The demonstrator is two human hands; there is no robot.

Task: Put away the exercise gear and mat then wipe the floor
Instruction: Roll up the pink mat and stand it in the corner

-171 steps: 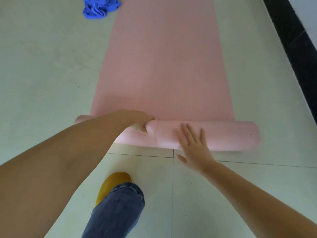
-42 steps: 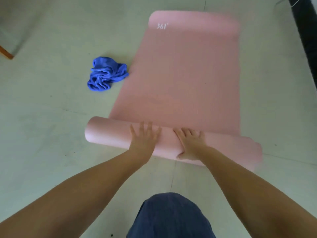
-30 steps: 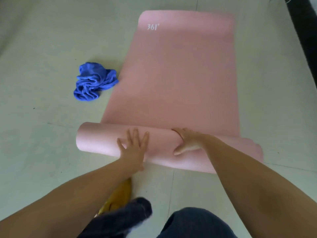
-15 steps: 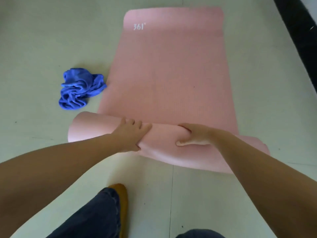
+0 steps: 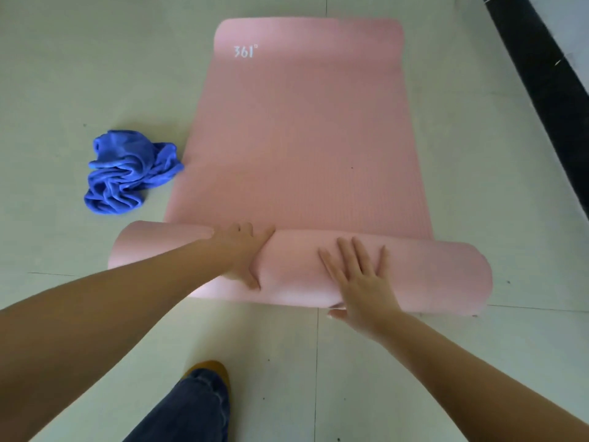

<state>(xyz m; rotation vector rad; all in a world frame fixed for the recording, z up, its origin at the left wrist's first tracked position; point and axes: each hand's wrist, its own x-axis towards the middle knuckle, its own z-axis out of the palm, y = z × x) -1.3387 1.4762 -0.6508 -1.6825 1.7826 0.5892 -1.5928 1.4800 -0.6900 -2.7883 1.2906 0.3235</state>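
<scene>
Pink mat [image 5: 306,138] lies on the floor [image 5: 63,74], its near end rolled. Left hand [image 5: 243,250] grips the roll, fingers curled over it; right hand [image 5: 360,279] presses flat, fingers spread. Rolling is underway; next, push evenly toward the far edge, past the blue cloth [image 5: 127,172].

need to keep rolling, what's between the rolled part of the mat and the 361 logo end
In the head view, only flat pink mat lies between the roll and the 361 logo. The blue cloth sits on the floor beside it.
</scene>
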